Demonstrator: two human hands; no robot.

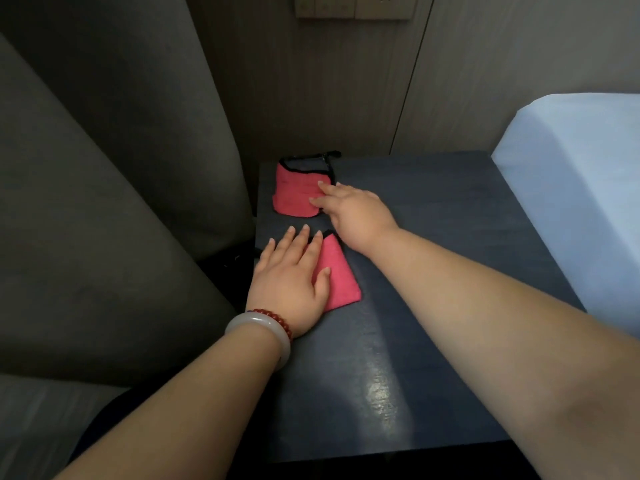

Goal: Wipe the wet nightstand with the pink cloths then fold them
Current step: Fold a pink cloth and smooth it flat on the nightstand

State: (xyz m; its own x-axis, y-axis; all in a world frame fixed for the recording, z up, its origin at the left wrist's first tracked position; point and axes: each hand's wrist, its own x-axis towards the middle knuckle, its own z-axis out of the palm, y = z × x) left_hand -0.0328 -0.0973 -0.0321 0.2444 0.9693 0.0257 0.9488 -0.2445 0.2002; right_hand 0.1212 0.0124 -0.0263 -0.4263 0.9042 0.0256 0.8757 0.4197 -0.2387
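Head view: both pink cloths lie folded at the nightstand's point(433, 271) left side. The left hand point(291, 278) lies flat, fingers straight and spread, pressing the nearer cloth point(341, 278) and gripping nothing. The right hand point(356, 211) reaches to the farther cloth point(294, 195) at the nightstand's back left corner, its fingers stretched onto the cloth's right edge, also gripping nothing.

A sideways push could probably slide either cloth off the nightstand's left edge, and the folds may spring open once the palms lift. The dark top shows a sheen toward its front, possibly leftover damp. A pale bed point(571, 185) stands right of the nightstand, grey upholstery point(104, 202) left, and a wall socket panel point(353, 6) above.
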